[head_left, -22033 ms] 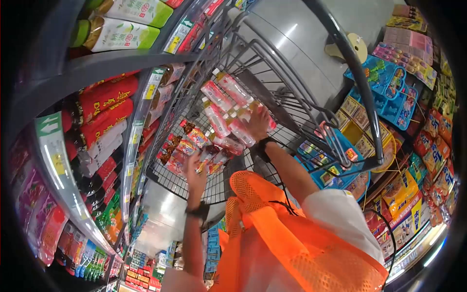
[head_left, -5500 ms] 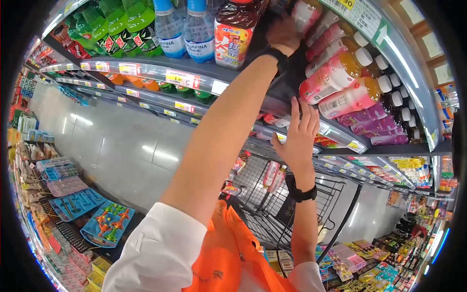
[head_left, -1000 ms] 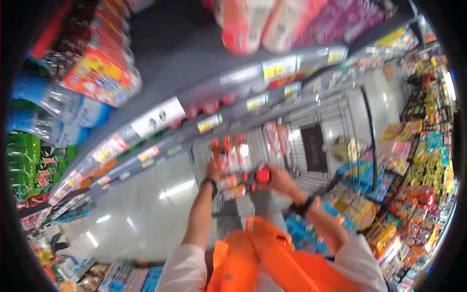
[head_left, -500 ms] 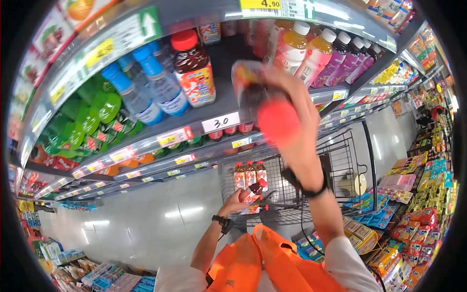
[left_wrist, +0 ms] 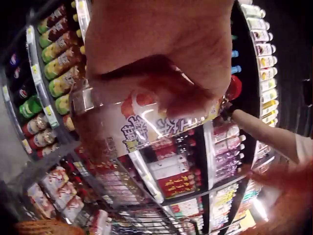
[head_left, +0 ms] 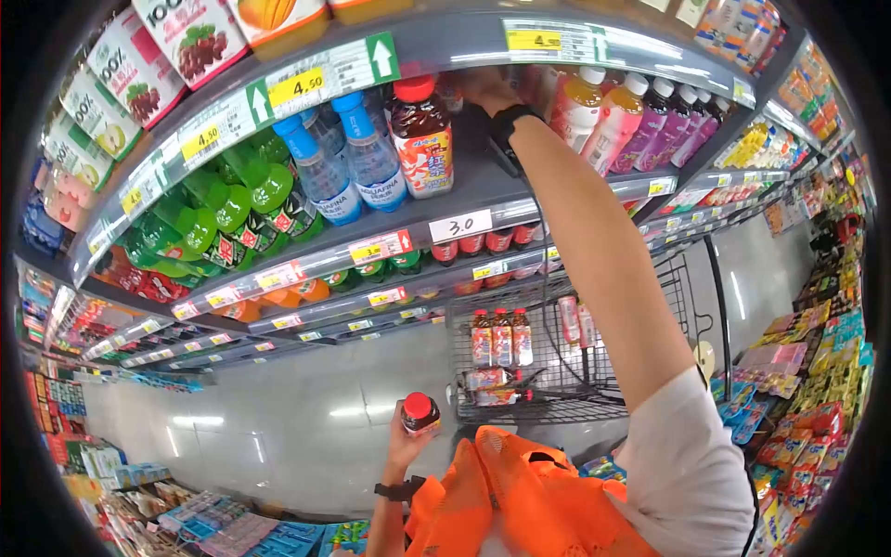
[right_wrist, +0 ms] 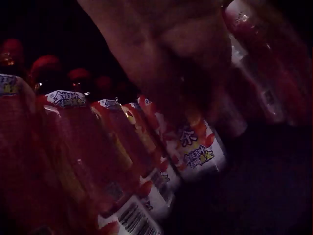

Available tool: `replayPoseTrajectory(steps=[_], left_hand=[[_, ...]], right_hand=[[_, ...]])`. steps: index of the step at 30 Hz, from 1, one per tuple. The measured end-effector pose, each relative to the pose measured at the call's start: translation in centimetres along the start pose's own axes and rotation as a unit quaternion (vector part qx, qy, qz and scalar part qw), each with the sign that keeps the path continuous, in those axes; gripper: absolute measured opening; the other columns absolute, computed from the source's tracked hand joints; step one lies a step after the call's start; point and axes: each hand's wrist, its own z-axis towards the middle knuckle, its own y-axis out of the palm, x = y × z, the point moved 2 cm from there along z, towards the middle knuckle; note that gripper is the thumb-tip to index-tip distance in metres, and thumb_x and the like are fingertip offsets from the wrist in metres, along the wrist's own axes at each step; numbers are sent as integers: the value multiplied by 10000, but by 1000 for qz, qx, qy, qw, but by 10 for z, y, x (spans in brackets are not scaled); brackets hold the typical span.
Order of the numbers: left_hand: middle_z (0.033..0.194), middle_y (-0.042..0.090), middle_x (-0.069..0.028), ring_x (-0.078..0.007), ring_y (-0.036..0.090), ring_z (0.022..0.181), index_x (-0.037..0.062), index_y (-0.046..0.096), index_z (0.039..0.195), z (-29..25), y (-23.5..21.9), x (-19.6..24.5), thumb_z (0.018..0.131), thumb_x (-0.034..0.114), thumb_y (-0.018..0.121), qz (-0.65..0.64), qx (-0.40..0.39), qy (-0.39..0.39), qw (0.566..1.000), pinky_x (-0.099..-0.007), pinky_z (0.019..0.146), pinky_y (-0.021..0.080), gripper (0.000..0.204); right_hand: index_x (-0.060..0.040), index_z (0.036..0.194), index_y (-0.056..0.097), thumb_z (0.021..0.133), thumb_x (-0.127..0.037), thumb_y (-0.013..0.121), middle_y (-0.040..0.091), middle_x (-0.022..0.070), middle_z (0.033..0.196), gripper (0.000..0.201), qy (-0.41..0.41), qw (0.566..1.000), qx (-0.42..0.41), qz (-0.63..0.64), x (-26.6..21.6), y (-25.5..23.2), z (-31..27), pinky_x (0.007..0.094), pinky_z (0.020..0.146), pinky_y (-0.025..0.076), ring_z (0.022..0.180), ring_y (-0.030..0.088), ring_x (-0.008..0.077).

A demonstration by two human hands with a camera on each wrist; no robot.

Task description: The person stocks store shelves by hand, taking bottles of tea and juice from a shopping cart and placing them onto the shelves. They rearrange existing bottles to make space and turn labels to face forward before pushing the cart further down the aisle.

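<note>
Left hand (head_left: pixel 401 446) grips tea bottle (head_left: pixel 420 415) at 6 o'clock; rigid, slick, weighty, best taken mid-body. Right hand (head_left: pixel 483 85) deep in shelf (head_left: pixel 483 190) at 12; grip unclear.

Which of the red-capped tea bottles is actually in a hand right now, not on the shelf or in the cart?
The red-capped bottle low in the head view, gripped by the left hand. The shelf bottle and the three upright cart bottles stand untouched.

R hand (head_left: pixel 483 85) fingers hidden behind shelf edge (wrist view dark).
</note>
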Motion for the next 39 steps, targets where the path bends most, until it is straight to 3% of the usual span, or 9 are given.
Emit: replayPoseTrajectory(steps=[6, 11, 15, 18, 24, 29, 32, 35, 39], left_hand=[[1263, 628, -112, -212, 646, 1113, 25, 479, 1282, 9, 73, 109, 755, -67, 787, -104, -14, -81, 991, -366, 957, 535, 617], [1312, 601, -138, -254, 623, 1178, 30, 406, 1417, 60, 95, 125, 791, 65, 740, -44, -114, 37, 992, -398, 989, 530, 710], [1353, 569, -127, -253, 606, 1196, 19, 347, 1485, 119, 106, 136, 787, 40, 649, -71, -81, 83, 991, -397, 1006, 519, 761], [1419, 501, -135, -254, 533, 1271, 31, 334, 1463, 158, 138, 174, 813, 37, 633, 6, -44, 189, 981, -411, 1079, 451, 716], [1398, 514, -192, -284, 502, 1321, 62, 444, 1279, 153, 156, 281, 929, -4, 583, 5, 70, 455, 888, -423, 1096, 419, 382], [1120, 678, -130, -215, 646, 1035, 46, 539, 1131, 122, 108, 236, 967, 28, 556, 59, 24, 294, 954, -339, 940, 498, 165], [1078, 673, -100, -192, 639, 998, 56, 562, 1083, 99, 73, 187, 968, 52, 581, 75, 59, 214, 972, -336, 939, 494, 116], [1044, 661, -68, -180, 637, 991, 69, 580, 1049, 75, 38, 142, 964, 70, 607, 41, 117, 146, 981, -334, 943, 488, 89], [1038, 650, -54, -177, 636, 994, 74, 585, 1053, 46, 26, 122, 960, 68, 611, -4, 166, 80, 983, -336, 953, 485, 97]], right_hand=[[-69, 1492, 441, 883, -287, 618, 461, 222, 1505, 670, 37, 974, -113, -193, -3, -23, -7, 520, 1192, 254, 1418, 394, 389], [79, 1342, 520, 913, -303, 629, 601, 319, 1262, 584, 109, 987, -5, 114, -48, -75, -145, 462, 1056, 447, 1241, 533, 471], [-12, 1430, 483, 886, -240, 782, 522, 110, 1416, 661, -4, 914, -245, 324, -107, -113, -296, 372, 1033, 481, 1262, 555, 251], [4, 1373, 519, 861, -328, 804, 582, 157, 1270, 674, 148, 846, -154, 488, -106, -103, -309, 381, 1041, 469, 1264, 531, 257], [-9, 1315, 524, 821, -179, 845, 645, 91, 1180, 613, 102, 878, -14, 467, -61, -103, -219, 335, 941, 514, 1095, 620, 155], [26, 1258, 576, 726, -323, 901, 669, 200, 1212, 714, 80, 945, 66, 309, -17, -56, -147, 367, 956, 515, 1113, 657, 291], [27, 1329, 522, 792, -205, 859, 653, 138, 1244, 675, 104, 962, 3, 253, 27, -18, -106, 350, 995, 501, 1150, 618, 196], [63, 1371, 520, 687, -492, 872, 642, 268, 1275, 949, 100, 993, -52, 43, 60, 12, -56, 385, 986, 516, 1194, 632, 383], [45, 1360, 539, 697, -502, 846, 644, 267, 1274, 912, 43, 992, -114, -22, 78, 61, -5, 396, 1032, 491, 1213, 622, 369]])
